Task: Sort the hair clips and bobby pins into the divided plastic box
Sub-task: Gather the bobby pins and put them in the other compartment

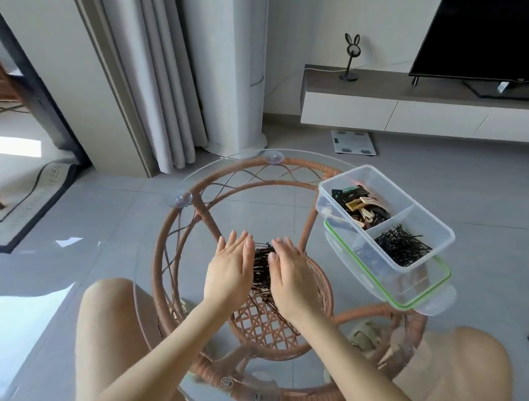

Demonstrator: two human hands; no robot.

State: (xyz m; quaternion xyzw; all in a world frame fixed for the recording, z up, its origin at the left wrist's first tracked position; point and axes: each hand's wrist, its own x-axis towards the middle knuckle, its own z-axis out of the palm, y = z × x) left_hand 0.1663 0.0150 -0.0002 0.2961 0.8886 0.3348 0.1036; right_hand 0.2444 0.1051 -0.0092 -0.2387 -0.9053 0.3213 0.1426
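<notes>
The clear divided plastic box (427, 221) holds black bobby pins (403, 246) in one compartment and tan, cream, green and black hair clips (360, 204) in the other. It rests on a clear lid with a green seal (407, 304). The terracotta-brown wicker table frame (275, 390) has an open lattice weave. A dark brown loose pin pile (262, 270) lies between the hands.

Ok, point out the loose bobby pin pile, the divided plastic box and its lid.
bobby pin pile (261, 268), head view, on the dark pins between the two hands.
divided plastic box (391, 218), head view, on the divider wall.
lid (433, 290), head view, on its green-edged corner under the box.
</notes>
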